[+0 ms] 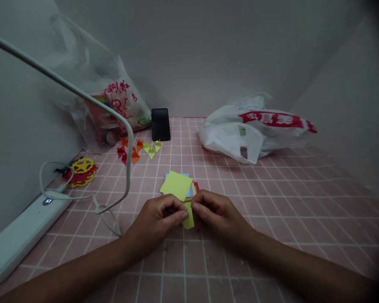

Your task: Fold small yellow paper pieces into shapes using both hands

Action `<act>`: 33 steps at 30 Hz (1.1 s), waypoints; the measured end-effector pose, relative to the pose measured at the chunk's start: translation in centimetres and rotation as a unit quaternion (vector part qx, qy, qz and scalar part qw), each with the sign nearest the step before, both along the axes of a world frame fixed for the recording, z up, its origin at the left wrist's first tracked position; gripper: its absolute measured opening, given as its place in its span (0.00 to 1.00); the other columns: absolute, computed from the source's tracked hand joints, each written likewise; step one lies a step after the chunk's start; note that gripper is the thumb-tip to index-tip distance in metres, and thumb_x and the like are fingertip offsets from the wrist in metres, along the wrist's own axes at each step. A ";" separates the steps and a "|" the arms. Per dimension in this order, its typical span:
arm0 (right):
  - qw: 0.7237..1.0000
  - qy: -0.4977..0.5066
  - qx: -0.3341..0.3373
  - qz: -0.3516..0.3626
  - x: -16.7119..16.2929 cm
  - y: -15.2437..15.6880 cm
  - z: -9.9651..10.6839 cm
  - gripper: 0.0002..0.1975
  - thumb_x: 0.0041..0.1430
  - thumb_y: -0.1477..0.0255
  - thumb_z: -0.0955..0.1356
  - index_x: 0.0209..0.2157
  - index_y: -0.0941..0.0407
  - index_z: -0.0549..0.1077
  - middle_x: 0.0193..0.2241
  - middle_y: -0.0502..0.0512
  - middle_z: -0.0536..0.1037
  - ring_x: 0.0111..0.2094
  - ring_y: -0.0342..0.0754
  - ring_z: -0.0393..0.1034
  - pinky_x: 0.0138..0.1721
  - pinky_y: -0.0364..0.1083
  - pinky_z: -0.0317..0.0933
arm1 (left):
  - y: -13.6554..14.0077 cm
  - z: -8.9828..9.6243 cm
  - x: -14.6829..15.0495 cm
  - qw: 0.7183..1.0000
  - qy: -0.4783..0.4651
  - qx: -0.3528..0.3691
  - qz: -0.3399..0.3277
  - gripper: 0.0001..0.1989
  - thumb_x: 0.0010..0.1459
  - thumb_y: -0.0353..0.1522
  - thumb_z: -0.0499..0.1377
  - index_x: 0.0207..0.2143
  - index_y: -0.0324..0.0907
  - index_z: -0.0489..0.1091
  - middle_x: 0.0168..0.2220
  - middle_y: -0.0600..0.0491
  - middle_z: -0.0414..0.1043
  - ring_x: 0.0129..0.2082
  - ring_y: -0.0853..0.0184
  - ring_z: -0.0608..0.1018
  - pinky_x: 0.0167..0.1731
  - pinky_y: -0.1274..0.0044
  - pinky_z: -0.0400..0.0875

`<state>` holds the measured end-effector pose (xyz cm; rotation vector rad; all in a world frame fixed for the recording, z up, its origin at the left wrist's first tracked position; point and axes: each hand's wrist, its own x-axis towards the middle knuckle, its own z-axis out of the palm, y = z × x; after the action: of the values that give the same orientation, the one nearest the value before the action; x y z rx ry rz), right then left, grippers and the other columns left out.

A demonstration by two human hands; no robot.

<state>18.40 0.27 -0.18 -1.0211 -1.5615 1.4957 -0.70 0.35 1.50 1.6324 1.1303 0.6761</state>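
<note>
A small yellow-green piece of paper (188, 218) is pinched between my two hands, low over the checked tabletop. My left hand (161, 216) has thumb and fingers closed on its left side. On the other side, my right hand (219, 212) pinches the upper right edge, fingers curled. Just beyond the fingertips lies a stack of coloured paper squares (177, 185), a yellow-green sheet on top, with blue, purple and red edges showing. Farther off to the left sit several small folded paper pieces, red and orange ones (135, 155) and yellow ones (150, 150).
A white power strip (28, 231) runs along the left edge, with a white cable (129, 168) arching up in front. Yellow and red gear-shaped pieces (82, 170) lie beside it. A black phone (161, 124) and two plastic bags, left (123, 101) and right (230, 134), stand at the back.
</note>
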 end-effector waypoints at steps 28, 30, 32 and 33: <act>0.999 -0.022 0.023 0.032 -0.1 -0.2 0.1 0.08 0.58 0.71 0.66 0.26 0.57 0.69 0.22 0.47 0.68 0.24 0.41 0.60 0.26 0.41 0.54 | 0.2 -0.6 0.2 0.986 -0.115 -0.118 0.024 0.07 0.51 0.34 0.63 0.26 0.39 0.70 0.23 0.57 0.72 0.24 0.71 0.71 0.27 0.79 0.65; 0.999 -0.004 -0.001 0.037 -0.1 -0.2 0.1 0.08 0.59 0.70 0.65 0.26 0.57 0.69 0.22 0.47 0.67 0.24 0.40 0.59 0.25 0.41 0.53 | 0.2 -0.7 0.2 0.984 -0.123 -0.130 0.021 0.07 0.51 0.34 0.63 0.27 0.39 0.71 0.24 0.56 0.72 0.24 0.71 0.72 0.27 0.79 0.65; 0.999 0.006 -0.019 0.040 0.0 -0.1 0.0 0.08 0.59 0.70 0.65 0.26 0.58 0.68 0.21 0.46 0.66 0.23 0.40 0.58 0.25 0.41 0.52 | 0.1 -0.7 0.3 0.982 -0.124 -0.140 0.023 0.07 0.51 0.34 0.63 0.27 0.39 0.71 0.24 0.56 0.72 0.24 0.71 0.72 0.27 0.79 0.64; 0.999 0.005 -0.021 0.040 0.0 -0.1 0.0 0.08 0.59 0.70 0.65 0.26 0.58 0.68 0.21 0.47 0.66 0.23 0.40 0.58 0.25 0.41 0.52 | 0.1 -0.7 0.3 0.981 -0.123 -0.145 0.023 0.07 0.51 0.34 0.63 0.27 0.39 0.71 0.24 0.56 0.72 0.24 0.72 0.71 0.27 0.79 0.64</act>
<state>18.38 0.14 -0.18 -0.9831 -1.5878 1.5910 -0.43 0.46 0.81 1.2432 1.0340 0.6883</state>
